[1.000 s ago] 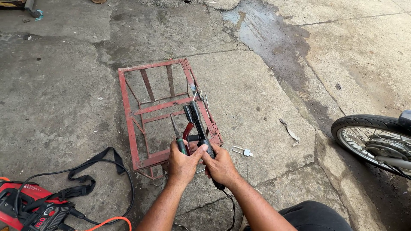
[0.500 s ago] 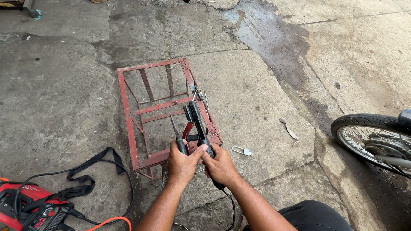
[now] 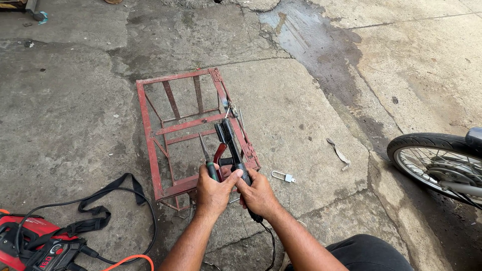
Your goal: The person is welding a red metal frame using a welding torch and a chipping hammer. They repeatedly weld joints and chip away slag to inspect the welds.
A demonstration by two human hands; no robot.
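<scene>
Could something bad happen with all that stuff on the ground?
Maybe. The right hand grips a welding holder and the left hand holds a screwdriver, both bare, close above the red metal frame, so sparks or hot metal might burn skin. A wet patch on the concrete lies near electric gear. The black cable from the red welding machine could trip someone.

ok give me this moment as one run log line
left hand: grips pliers | right hand: grips electrode holder | both over red metal frame on concrete | padlock beside frame | welder lower left
</scene>
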